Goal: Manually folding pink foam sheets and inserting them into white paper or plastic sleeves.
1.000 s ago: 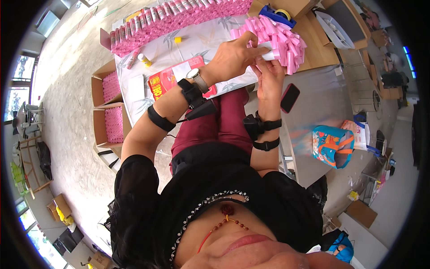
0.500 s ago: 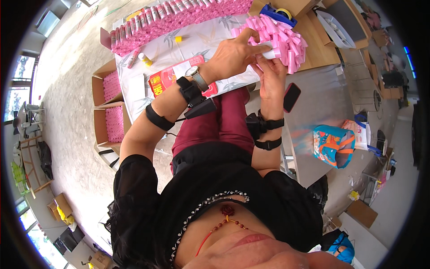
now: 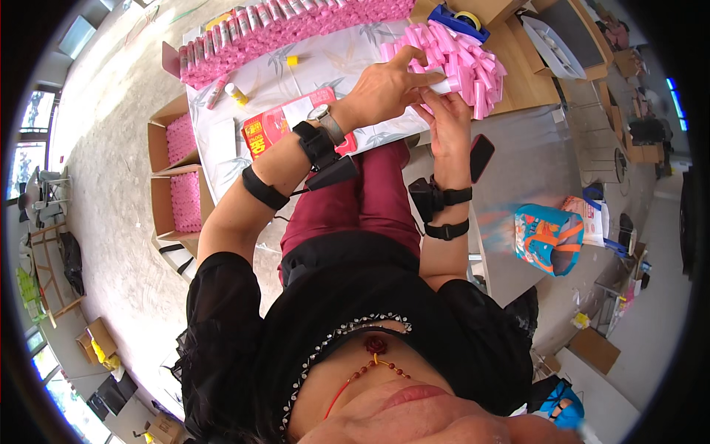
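In the head view, the left hand point(image 3: 379, 92) reaches from the left side of the frame to the upper middle, and the right hand point(image 3: 448, 127) comes up just to the right of it. Their fingertips meet at a small whitish piece point(image 3: 441, 87), which lies in the upper middle of the frame at the near edge of a heap of pink pieces point(image 3: 481, 66). The left grip is clamped on the whitish piece. The right grip has its fingertips right beside it from below, partly overlapped, and I cannot tell whether they are closed on it.

The heap sits at the upper right of the tabletop point(image 3: 329, 78), with a blue tape dispenser point(image 3: 450, 21) just behind it. Along the top edge of the frame runs a long tray of pink items point(image 3: 296, 31), with a row of tubes lying over it. At upper left are a yellow-capped bottle point(image 3: 237, 94) and a pink tube point(image 3: 217, 92), near each other, and a yellow cap point(image 3: 292, 61) farther right. A red packet point(image 3: 259, 133) lies partly under the left forearm.

Left of centre, two open cardboard boxes point(image 3: 161, 203) hold more pink items. Right of centre, a dark phone point(image 3: 481, 157) lies near the right wrist, and a blue bag point(image 3: 543, 244) stands lower down.
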Motion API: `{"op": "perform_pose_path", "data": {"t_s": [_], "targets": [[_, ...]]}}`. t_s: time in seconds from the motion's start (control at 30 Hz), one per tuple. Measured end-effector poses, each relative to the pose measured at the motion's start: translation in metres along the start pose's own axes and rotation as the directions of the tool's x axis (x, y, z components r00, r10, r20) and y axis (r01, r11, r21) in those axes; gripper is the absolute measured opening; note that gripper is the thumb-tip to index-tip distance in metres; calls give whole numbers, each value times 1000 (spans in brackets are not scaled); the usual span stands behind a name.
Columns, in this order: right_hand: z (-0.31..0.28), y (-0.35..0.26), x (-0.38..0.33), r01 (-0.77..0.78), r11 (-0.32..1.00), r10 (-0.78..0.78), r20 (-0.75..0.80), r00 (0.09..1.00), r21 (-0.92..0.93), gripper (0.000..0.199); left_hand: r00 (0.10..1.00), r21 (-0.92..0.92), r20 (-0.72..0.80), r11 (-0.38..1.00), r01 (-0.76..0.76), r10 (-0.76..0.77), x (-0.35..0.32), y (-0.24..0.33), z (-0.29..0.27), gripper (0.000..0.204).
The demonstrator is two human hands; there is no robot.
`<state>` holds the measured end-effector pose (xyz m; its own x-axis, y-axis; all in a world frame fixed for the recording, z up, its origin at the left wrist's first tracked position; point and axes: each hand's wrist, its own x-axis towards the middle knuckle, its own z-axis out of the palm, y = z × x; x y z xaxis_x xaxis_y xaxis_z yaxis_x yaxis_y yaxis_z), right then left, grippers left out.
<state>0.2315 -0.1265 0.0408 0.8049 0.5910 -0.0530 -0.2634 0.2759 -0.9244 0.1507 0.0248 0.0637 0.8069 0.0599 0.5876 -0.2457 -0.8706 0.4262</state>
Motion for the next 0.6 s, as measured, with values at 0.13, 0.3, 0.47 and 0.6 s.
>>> {"op": "perform_pose_path", "data": {"t_s": [0.13,0.3,0.47,0.6], "targets": [[-2,2,4,-20,1000,20,26,999,-6,28,998,-21,40,999,41,-41,-2,-2,0,50],[-6,3,8,-61,997,63,32,998,-45,29,997,-41,59,998,56,-53,-1,-3,-1,49],[-9,2,13,-80,996,82,70,994,-40,28,992,-12,84,995,101,-99,0,-1,-4,50],[-12,3,20,-105,992,113,117,987,-75,25,985,-6,110,990,138,-137,1,-1,-8,52]]}}
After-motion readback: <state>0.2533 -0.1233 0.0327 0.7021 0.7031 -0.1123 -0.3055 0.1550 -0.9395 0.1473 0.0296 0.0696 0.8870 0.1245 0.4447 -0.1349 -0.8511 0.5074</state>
